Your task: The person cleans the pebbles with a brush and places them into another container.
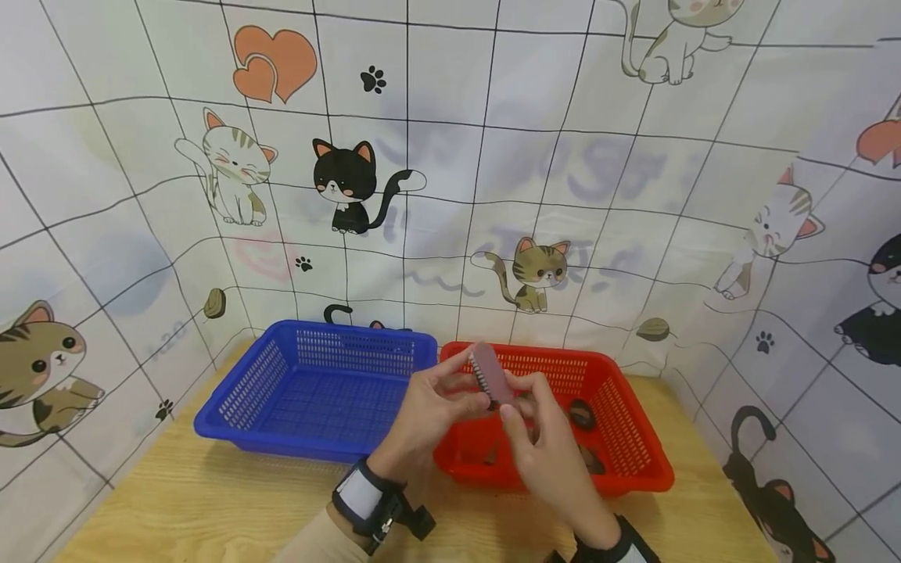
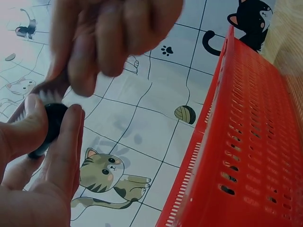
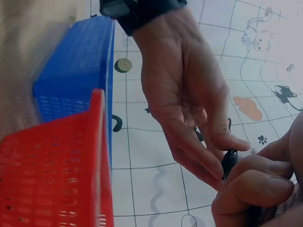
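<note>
Over the red basket (image 1: pixel 637 422), my two hands meet around a small mauve brush (image 1: pixel 493 375) with pale bristles along one side. My right hand (image 1: pixel 545 434) grips the brush at its lower end. In the left wrist view, my left hand (image 2: pixel 52 175) pinches a glossy black rounded object (image 2: pixel 54 118) between thumb and fingers. The bristles lie against that object's upper side. The right wrist view shows only a sliver of the black object (image 3: pixel 229 161) between the hands. Its exact kind I cannot tell.
Dark oval pieces (image 1: pixel 581 414) and a few brownish ones lie inside the red basket. To its left stands a blue basket (image 1: pixel 310 399), its mesh bottom showing. Both rest on a wooden table (image 1: pixel 169 500), before a cat-patterned sheet (image 1: pixel 436 172).
</note>
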The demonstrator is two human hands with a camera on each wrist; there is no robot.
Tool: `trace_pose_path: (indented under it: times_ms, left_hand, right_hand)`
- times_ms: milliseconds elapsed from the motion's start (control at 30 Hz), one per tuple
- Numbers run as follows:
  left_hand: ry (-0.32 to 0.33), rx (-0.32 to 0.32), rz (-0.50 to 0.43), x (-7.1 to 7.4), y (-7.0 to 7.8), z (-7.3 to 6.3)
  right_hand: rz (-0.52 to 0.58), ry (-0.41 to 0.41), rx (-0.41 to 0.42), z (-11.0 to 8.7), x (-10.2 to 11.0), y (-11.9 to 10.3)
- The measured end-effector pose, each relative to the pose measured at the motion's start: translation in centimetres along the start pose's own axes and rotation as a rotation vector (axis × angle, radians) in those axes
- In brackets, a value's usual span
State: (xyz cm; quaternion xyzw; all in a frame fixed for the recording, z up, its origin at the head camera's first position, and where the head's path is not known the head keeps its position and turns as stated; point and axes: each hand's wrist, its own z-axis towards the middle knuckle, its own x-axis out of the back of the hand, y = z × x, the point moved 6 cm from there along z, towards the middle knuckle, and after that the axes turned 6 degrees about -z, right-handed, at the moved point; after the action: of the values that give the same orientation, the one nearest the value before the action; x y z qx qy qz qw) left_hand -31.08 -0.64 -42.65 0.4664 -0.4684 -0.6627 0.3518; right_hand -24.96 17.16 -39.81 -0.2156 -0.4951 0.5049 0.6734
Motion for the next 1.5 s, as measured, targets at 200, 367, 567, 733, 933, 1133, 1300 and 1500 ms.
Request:
trace_pose_path:
  times_ms: [200, 367, 567, 733, 933, 1133, 1300, 1500]
  left_hand:
    - [-0.054, -0.005, -0.009, -0.4, -0.1, 0.0]
    - [-0.01, -0.024, -0.022, -0.2, 0.2, 0.1]
    - [0.002, -0.021, -0.001, 0.1, 0.2, 0.2]
    - [-0.056, 0.006, 0.001, -0.1, -0.1, 0.2]
    - [-0.129, 0.009, -0.123, -0.6, 0.2, 0.0]
    - [-0.197, -0.025, -0.137, -0.8, 0.9, -0.3]
    - [-0.274, -0.079, -0.142, -1.3, 1.2, -0.5]
    - [-0.372, -0.154, -0.16, -2.0, 1.9, -1.1]
  right_hand:
    - [0.023, 0.01, -0.055, 0.8, 0.6, 0.7]
    - [0.053, -0.02, -0.055, -0.6, 0.4, 0.9]
    - [0.032, -0.011, -0.025, -0.7, -0.2, 0.3]
    - [0.002, 0.023, -0.024, 0.7, 0.2, 0.4]
    - [0.049, 0.104, -0.114, 0.8, 1.7, 1.4]
    - [0.143, 0.193, -0.172, 0.1, 3.0, 1.1]
    - [0.148, 0.211, -0.2, -0.4, 3.9, 1.6]
    - [0.152, 0.217, -0.201, -0.3, 4.5, 1.9]
